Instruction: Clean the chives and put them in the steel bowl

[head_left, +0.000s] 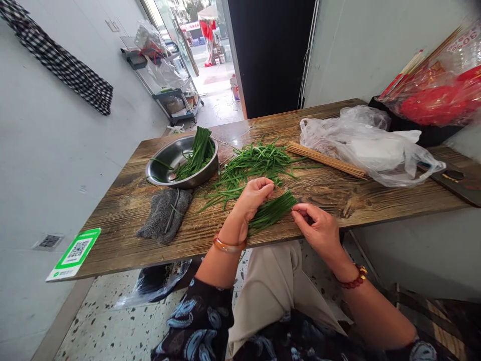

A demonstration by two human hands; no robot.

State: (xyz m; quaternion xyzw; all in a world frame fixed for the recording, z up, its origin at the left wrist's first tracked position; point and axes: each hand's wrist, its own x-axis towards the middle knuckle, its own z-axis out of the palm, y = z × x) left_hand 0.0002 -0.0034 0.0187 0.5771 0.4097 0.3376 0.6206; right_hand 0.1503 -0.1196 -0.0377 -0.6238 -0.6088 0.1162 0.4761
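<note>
A flat row of green garlic chives (273,211) lies at the table's near edge, between my two hands. My left hand (255,196) is closed in a pinch at its far left side, where a thin brown stick like a bamboo skewer shows at the fingertips. At the right end of the row, my right hand (317,224) pinches with thumb and forefinger, seemingly on the same stick; the chives hide most of it. Just beyond, loose cut chives (259,159) are heaped. A steel bowl (151,175) at the left holds an upright chive bundle (202,145) and loose pieces.
A grey cloth (165,215) lies before the bowl. Bamboo skewers (326,160) rest beside white plastic bags (361,145). A QR code card (77,253) sits at the left corner. A black container (424,134) with red packaging stands far right. Beyond the table is a cart (165,75).
</note>
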